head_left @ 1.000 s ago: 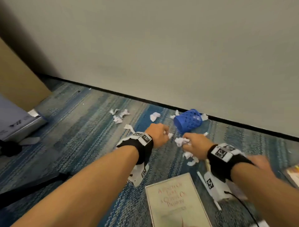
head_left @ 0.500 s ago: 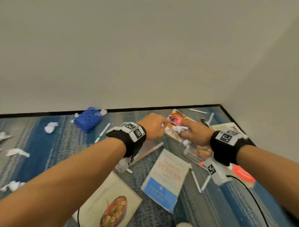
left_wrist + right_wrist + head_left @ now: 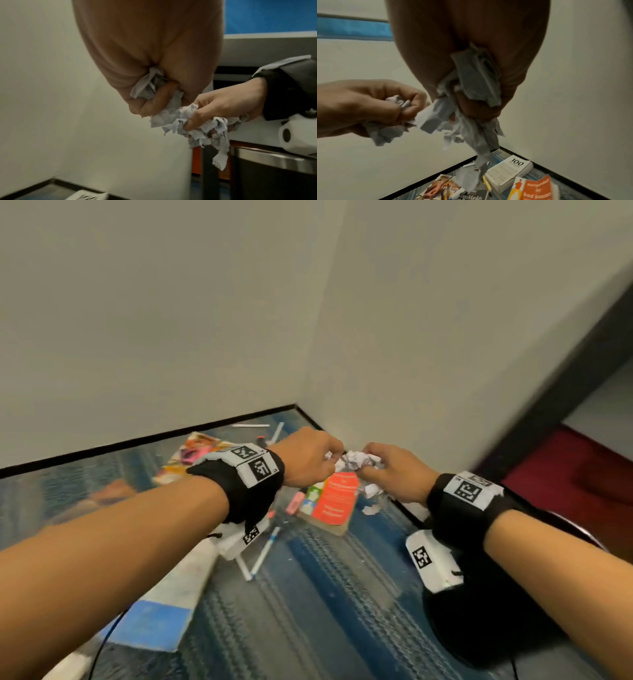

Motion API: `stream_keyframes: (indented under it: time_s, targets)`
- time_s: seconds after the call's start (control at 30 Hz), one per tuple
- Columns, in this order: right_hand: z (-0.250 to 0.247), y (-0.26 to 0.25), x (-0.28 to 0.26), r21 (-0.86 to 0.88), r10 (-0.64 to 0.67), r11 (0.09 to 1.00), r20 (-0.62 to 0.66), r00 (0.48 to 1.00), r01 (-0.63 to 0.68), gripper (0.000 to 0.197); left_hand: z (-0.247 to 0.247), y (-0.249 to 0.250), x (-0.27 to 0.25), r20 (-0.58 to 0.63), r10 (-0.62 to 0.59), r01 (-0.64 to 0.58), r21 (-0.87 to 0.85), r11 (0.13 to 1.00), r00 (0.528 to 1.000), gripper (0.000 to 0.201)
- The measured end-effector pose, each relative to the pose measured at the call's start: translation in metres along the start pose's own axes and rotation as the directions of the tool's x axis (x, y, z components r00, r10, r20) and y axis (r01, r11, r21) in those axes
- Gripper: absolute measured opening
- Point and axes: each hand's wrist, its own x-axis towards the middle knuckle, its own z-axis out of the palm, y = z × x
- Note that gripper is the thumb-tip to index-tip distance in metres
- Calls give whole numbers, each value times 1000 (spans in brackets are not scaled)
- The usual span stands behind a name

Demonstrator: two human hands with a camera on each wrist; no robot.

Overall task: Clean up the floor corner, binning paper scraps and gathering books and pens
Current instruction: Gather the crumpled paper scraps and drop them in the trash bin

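Observation:
Both hands are raised side by side above the floor corner, each gripping crumpled white paper scraps. My left hand has its fingers curled tight round a wad. My right hand clutches a larger bunch with loose strips hanging down. Below them, books lie on the blue carpet: an orange-covered one, a white "100" book, a blue and white one. White pens lie scattered between them.
A dark bin with a metal rim stands at the right, seen as a black round shape under my right wrist. Two white walls meet at the corner. A dark door frame and red floor lie right.
The view has swung right, from the blue basket and loose scraps along the wall to the corner with the books. Both hands kept their paper and travelled right towards the bin.

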Motion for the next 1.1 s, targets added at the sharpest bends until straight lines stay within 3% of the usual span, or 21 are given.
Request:
stream_keyframes:
  time_s: [0.1, 0.3, 0.4, 0.5, 0.6, 0.67, 0.8, 0.87, 0.97, 1.1]
  targets:
    - [-32, 48, -37, -23, 36, 999, -88, 995, -38, 12, 22, 62, 40, -2, 96, -96, -65, 993, 995, 25]
    - [-92, 149, -114, 65, 195, 981, -257, 946, -185, 13, 74, 192, 107, -58, 239, -246, -271, 931, 969, 20]
    - [-106, 194, -147, 104, 265, 964, -282, 922, -245, 12, 113, 239, 128, -66, 218, -226, -388, 894, 974, 15]
    - [-104, 231, -170, 156, 347, 937, -292, 892, -313, 10, 147, 268, 142, 31, 185, -144, -511, 847, 982, 13]
    - [-88, 262, -180, 174, 415, 909, -281, 865, -379, 16, 177, 284, 158, 102, 235, -180, -381, 907, 967, 10]
    - [-75, 280, -182, 167, 477, 878, -232, 848, -449, 32, 190, 289, 164, 218, 236, -189, -215, 958, 947, 4]
    - [-64, 294, -186, 75, 541, 840, -55, 839, -537, 61, 203, 294, 165, 403, 181, -261, 154, 953, 897, 26]
    - [-69, 292, -188, 17, 505, 863, -4, 863, -505, 61, 202, 293, 165, 446, 179, -270, 148, 951, 877, 28]
    - [-85, 284, -188, -27, 483, 875, -4, 876, -483, 58, 189, 291, 164, 406, 250, -262, -28, 965, 879, 22]
    - [-104, 273, -180, -144, 490, 849, -148, 859, -509, 36, 164, 284, 163, 169, 293, -298, 2, 955, 941, 14]
